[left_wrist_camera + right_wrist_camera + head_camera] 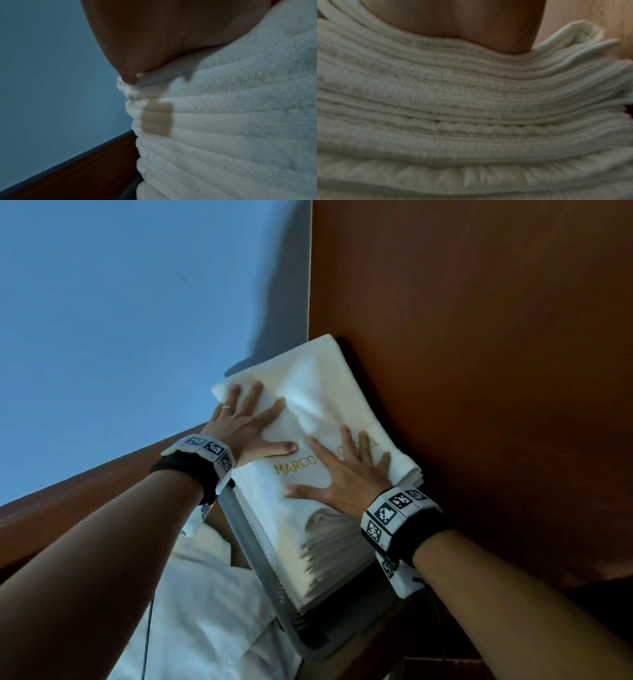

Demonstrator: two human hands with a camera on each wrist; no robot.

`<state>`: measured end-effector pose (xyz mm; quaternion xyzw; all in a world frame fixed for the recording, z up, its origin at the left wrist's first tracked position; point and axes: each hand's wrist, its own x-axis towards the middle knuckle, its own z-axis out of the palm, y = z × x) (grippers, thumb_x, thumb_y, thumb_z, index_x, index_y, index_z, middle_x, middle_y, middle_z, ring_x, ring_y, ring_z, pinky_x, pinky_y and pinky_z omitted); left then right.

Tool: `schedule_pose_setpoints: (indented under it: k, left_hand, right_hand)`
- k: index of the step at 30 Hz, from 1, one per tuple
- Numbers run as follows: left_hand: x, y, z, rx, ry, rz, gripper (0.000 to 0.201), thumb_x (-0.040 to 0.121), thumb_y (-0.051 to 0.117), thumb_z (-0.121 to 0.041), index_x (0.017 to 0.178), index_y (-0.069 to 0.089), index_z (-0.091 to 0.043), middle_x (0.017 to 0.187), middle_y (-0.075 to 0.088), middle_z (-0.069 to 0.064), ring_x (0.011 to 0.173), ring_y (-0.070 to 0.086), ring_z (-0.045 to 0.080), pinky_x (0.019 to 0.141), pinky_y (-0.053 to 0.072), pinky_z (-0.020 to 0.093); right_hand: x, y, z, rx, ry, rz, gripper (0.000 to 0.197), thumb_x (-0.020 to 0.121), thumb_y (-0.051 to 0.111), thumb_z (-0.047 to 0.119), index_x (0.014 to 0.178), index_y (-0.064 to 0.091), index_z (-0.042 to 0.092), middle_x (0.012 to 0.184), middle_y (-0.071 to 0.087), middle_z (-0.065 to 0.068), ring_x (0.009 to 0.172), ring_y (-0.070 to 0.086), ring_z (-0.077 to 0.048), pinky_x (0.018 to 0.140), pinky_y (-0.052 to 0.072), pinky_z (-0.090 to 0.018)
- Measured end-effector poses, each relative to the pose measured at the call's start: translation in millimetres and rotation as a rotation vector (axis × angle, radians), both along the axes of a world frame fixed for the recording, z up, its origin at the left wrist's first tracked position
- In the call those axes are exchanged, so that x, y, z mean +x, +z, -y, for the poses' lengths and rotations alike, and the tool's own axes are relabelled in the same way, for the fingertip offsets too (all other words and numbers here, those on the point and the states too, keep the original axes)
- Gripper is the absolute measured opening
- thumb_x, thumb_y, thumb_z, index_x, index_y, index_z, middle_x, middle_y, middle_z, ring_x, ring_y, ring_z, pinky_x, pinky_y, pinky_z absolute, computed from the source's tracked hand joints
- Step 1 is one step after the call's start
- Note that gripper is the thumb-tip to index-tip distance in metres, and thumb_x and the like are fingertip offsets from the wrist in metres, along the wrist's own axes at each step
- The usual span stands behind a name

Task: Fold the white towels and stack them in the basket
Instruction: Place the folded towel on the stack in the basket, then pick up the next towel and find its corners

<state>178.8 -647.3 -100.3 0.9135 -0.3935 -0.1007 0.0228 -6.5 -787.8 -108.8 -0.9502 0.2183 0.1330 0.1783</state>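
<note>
On the stack [329,563] in the basket [263,563], we press the top towel [318,392] flat, left hand [246,429] and right hand [346,477] with fingers spread. Stacking step, seemingly; next needs another towel folded.

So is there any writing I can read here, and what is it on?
"MARCO": yellow letters on the top towel of the stack. A second word follows, but the right hand lies flat over most of it, so it cannot be read.
The wristbands carry black-and-white square code patterns, not words.
Neither wrist view shows any text, only towel edges and skin.
</note>
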Motion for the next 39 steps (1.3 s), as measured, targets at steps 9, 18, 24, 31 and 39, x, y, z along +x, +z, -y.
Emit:
schedule_pose_setpoints:
  k: [9,18,24,31,39]
  left_hand:
    - [-12,13,-8,0.018,-0.018,-0.045,0.097,0.078,0.047,-0.085,0.157,0.004,-0.049,0.167,-0.018,-0.002,0.151,-0.020,0.037,0.124,-0.001,0.053]
    - [-71,59,-131,-0.116,0.049,-0.139,0.065,0.091,0.060,-0.062,0.147,0.048,-0.032,0.150,0.049,-0.004,0.136,0.047,0.022,0.112,0.036,0.041]
    - [-99,70,-274,-0.159,0.165,-0.123,0.045,0.092,0.065,-0.050,0.125,0.067,-0.019,0.119,0.072,-0.004,0.112,0.064,0.016,0.098,0.047,0.033]
    - [-139,36,-463,-0.129,0.361,-0.191,0.039,0.092,0.067,-0.047,0.118,0.071,-0.018,0.118,0.071,0.000,0.107,0.065,0.020,0.098,0.050,0.038]
    - [-170,-25,-562,-0.005,0.508,-0.260,0.035,0.092,0.066,-0.047,0.116,0.071,-0.022,0.114,0.072,0.000,0.098,0.064,0.019,0.092,0.051,0.035]
  right_hand:
    - [-7,-1,-1,-0.025,-0.006,0.002,0.114,0.044,0.027,0.106,0.144,-0.007,0.063,0.161,-0.027,0.000,0.147,-0.025,-0.031,0.112,-0.008,-0.069]
    - [-31,36,-28,-0.106,-0.134,-0.042,0.107,0.060,0.043,0.098,0.151,0.017,0.047,0.165,0.006,-0.005,0.151,0.005,-0.034,0.116,0.011,-0.061]
    - [-63,54,-97,-0.154,-0.194,0.299,0.030,0.095,0.048,0.028,0.088,0.060,0.001,0.102,0.062,-0.024,0.090,0.059,-0.036,0.074,0.043,-0.036]
    - [-96,-1,-249,-0.281,-0.113,0.283,0.029,0.092,0.055,0.032,0.111,0.069,0.015,0.138,0.052,-0.015,0.134,0.040,-0.036,0.112,0.028,-0.049]
    - [-85,-46,-401,0.099,0.137,0.020,0.031,0.085,0.056,0.023,0.058,0.045,0.014,0.064,0.049,-0.004,0.070,0.054,-0.029,0.064,0.041,-0.032]
